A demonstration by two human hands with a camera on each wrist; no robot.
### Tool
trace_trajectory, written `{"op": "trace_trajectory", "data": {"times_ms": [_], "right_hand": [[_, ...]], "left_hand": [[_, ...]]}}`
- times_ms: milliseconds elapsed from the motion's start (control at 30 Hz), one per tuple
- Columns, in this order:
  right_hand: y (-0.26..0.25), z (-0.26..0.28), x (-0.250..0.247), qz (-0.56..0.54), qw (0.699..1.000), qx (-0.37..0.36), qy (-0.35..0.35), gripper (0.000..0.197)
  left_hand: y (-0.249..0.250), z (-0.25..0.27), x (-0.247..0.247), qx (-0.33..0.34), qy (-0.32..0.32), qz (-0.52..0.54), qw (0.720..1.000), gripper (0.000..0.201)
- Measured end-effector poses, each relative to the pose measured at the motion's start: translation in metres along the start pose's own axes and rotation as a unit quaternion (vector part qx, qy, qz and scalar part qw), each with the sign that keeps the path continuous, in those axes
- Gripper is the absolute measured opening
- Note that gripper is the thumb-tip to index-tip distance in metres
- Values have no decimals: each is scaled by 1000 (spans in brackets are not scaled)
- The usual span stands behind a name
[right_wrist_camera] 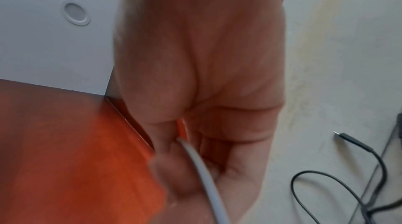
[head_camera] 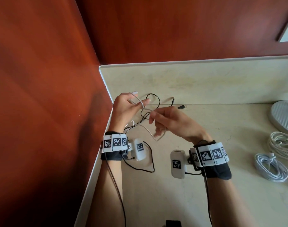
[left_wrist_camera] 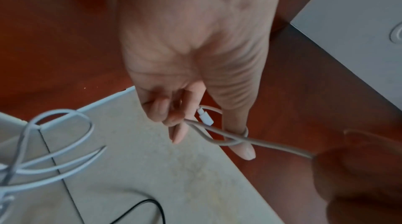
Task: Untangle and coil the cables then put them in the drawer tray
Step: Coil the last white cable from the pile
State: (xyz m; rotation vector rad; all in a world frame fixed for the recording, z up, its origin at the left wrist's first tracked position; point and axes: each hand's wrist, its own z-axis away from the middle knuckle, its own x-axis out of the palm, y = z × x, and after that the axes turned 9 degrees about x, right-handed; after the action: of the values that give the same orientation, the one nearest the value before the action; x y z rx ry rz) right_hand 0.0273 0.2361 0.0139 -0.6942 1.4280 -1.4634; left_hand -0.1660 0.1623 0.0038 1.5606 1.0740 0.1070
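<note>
A thin white cable (head_camera: 149,131) runs between both hands above the pale counter (head_camera: 205,86). My left hand (head_camera: 126,106) is raised near the left wall; the white cable (left_wrist_camera: 219,139) loops round its thumb and its curled fingers hold the cable near the plug (left_wrist_camera: 205,116). My right hand (head_camera: 170,119) pinches the same white cable (right_wrist_camera: 199,164) a little to the right, and the slack hangs down below it. A black cable (head_camera: 152,102) lies loose on the counter behind the hands, and the black cable (right_wrist_camera: 339,181) shows its plug in the right wrist view.
Two coiled white cables (head_camera: 271,166) lie at the counter's right edge, beside a white ribbed object (head_camera: 282,115). Red-brown wood panels (head_camera: 50,79) close off the left and back. A small dark object (head_camera: 222,223) sits at the near edge.
</note>
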Motion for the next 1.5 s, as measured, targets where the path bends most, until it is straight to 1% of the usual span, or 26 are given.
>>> {"op": "trace_trajectory", "data": {"times_ms": [67, 100, 167, 200, 267, 333, 367, 400, 467, 533, 600, 667, 700, 767, 833, 933, 1000, 1133, 1200, 1300, 1333, 1400, 1433, 1500], "right_hand": [[-3, 1, 1, -9, 1000, 14, 4, 38], [-3, 2, 0, 20, 1000, 9, 21, 36], [-4, 2, -3, 111, 991, -24, 75, 29], [-6, 2, -4, 152, 982, -46, 104, 26], [-10, -1, -8, 189, 964, -97, 159, 22], [-12, -6, -15, 181, 954, -128, 202, 23], [-14, -8, -19, 170, 953, -134, 212, 26], [-16, -11, -23, 164, 953, -139, 214, 29], [-20, -15, -31, 165, 954, -141, 205, 35], [-22, -20, -38, 151, 961, -131, 189, 37], [-22, -24, -42, 114, 973, -134, 147, 28], [-22, -25, -45, 84, 977, -157, 115, 16], [-21, -25, -45, 59, 979, -165, 106, 15], [-17, -27, -42, -2, 982, -159, 104, 15], [-12, -32, -36, -37, 982, -144, 121, 20], [-3, -40, -28, -37, 977, -120, 170, 34], [2, -43, -22, -33, 976, -108, 185, 39], [7, -43, -8, -57, 969, -106, 217, 36], [8, -43, -2, -68, 969, -112, 211, 32], [8, -44, 5, -53, 970, -134, 194, 49], [7, -43, 8, -53, 972, -144, 177, 53], [4, -42, 13, -52, 975, -153, 151, 59], [4, -41, 14, -47, 977, -149, 145, 60], [6, -42, 17, -38, 981, -125, 145, 58]], "left_hand": [[-3, 1, 0, -5, -7, -19, 1000, 40], [-3, 1, -1, -7, -13, -21, 1000, 39], [-3, 1, -4, -10, -41, -47, 998, 49], [-2, 1, -5, -7, -63, -69, 996, 51], [2, 4, -5, 5, -126, -90, 988, 44], [8, 10, -4, 8, -193, -61, 979, 27], [12, 14, -3, 8, -219, -44, 975, 25], [17, 17, -3, 9, -241, -25, 970, 28], [24, 22, -4, 14, -277, 12, 961, 43], [34, 26, -7, 19, -299, 41, 953, 46], [43, 28, -10, 23, -312, 85, 946, 42], [50, 31, -13, 34, -324, 135, 936, 39], [52, 32, -14, 47, -328, 156, 931, 39], [55, 33, -14, 72, -313, 196, 926, 44], [59, 35, -14, 78, -273, 223, 932, 50], [57, 34, -12, 86, -218, 188, 954, 50], [53, 33, -12, 99, -196, 183, 958, 51], [51, 33, -11, 121, -185, 240, 945, 54], [53, 35, -10, 118, -157, 276, 941, 65], [52, 35, -6, 105, -114, 344, 926, 87], [49, 33, -4, 93, -110, 361, 921, 87], [44, 29, -3, 72, -111, 381, 915, 77], [43, 28, -3, 66, -111, 392, 911, 76], [43, 26, -4, 64, -109, 411, 903, 80]]}}
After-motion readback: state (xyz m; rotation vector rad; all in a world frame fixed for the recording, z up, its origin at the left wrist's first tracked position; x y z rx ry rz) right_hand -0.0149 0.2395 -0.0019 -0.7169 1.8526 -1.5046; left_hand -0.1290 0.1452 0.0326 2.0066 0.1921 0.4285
